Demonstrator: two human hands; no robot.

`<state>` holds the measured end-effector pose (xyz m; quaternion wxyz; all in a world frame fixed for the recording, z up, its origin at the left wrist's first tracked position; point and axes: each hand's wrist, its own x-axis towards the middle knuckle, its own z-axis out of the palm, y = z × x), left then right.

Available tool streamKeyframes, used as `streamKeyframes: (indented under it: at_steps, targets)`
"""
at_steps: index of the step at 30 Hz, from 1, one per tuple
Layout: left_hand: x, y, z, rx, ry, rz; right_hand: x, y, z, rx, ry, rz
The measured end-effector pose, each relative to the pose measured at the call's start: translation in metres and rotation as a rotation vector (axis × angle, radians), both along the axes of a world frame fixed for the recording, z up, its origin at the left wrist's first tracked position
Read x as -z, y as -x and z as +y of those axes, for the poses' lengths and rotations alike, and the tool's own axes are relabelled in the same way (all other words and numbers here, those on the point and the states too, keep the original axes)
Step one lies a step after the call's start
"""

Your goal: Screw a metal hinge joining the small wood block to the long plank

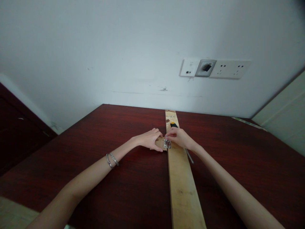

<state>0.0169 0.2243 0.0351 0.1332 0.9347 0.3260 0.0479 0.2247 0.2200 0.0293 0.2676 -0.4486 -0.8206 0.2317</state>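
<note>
A long wooden board (182,181) lies on the dark red table, running from the near edge toward the wall. Against its left side sits a short wooden block (160,143), and my left hand (150,139) is closed around that block, thumb on the near side. A small metal hinge (167,144) spans the joint between block and board. Over the hinge's far edge, my right hand (177,137) pinches with thumb and fingertips; whatever lies between them is too small to make out. Just beyond it, a black and yellow tool handle (173,124) rests on the board.
The tabletop (119,127) meets a white wall with a row of sockets (226,69). A thin metal shaft (190,156) pokes out right of the board, under my right wrist. A flat pale strip (249,123) lies at the far right edge.
</note>
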Motion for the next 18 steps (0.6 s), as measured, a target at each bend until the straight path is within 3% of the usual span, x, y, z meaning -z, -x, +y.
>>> streamKeyframes:
  at_steps: [18]
  targets:
    - [0.0013,0.0021,-0.0046,-0.007,0.009,-0.038,-0.0013,0.0043,-0.0052,-0.019,-0.061,-0.148]
